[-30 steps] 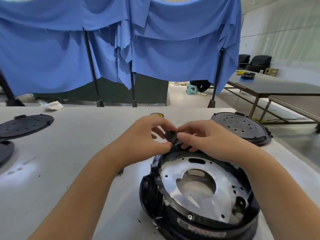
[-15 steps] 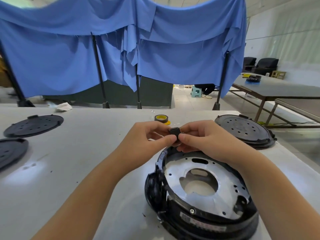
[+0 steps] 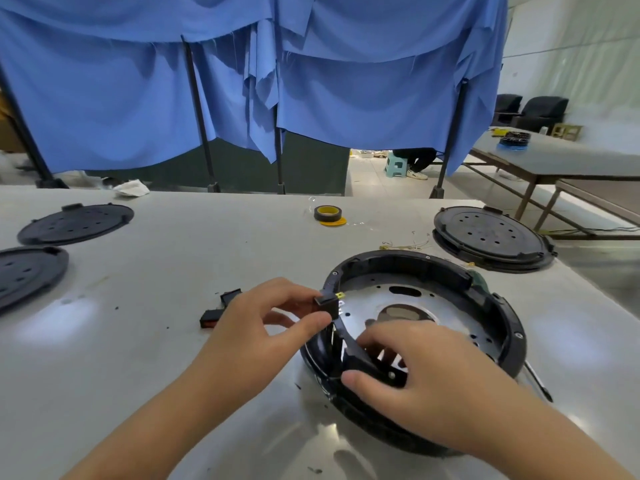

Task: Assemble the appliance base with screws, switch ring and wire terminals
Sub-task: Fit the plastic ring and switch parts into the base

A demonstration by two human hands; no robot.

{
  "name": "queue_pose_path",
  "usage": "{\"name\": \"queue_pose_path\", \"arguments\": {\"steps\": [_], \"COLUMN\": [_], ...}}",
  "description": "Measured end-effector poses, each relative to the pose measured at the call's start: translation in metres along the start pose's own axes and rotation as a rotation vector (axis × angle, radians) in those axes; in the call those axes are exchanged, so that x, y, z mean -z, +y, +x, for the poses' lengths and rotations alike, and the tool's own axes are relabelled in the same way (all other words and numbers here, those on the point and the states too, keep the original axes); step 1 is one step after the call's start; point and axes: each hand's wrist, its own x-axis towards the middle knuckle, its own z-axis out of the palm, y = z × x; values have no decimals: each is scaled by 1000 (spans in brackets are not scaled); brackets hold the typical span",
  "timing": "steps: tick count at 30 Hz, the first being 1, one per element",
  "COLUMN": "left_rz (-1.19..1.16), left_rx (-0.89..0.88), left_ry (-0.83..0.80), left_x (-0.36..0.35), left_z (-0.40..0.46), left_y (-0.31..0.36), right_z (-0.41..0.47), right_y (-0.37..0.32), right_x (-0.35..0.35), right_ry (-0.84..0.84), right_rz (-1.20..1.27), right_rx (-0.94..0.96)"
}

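We see two black discs (image 3: 74, 223) far left on the table (image 3: 173, 278), then two small black parts (image 3: 221, 308) lying just left of our left hand (image 3: 256, 327), which pinches a small black switch (image 3: 327, 304) with brass tabs between thumb and fingers, right at the base (image 3: 485, 306) rim's left edge. Tape roll (image 3: 327, 214) sits further back. Our right hand (image 3: 422, 379) grips the base's near rim, fingers curled over it; another disc (image 3: 485, 237) sits far right.

bright, even indoor light from above. soft white glare patches sit on the grey table (image 3: 145, 282) at 9, 3 and 6 o'clock. shadows faint. wide-angle bending curves the edges; slight blur throughout.
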Motion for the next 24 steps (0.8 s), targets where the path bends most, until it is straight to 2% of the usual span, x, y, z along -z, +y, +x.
{"name": "queue_pose_path", "arguments": {"steps": [8,14,24], "left_rz": [65,265,267], "left_rx": [-6,-87,-116], "left_ry": [-60,-96,-146], "left_x": [2,4,3], "left_z": [-23,-26,-25], "left_y": [-5,-3,-6], "right_z": [-7,-8,-9], "right_y": [2,1,0], "right_x": [-5,-5,-5], "right_ry": [22,25,33], "right_rz": [-61,-56,-40], "right_rx": [52,40,34]}}
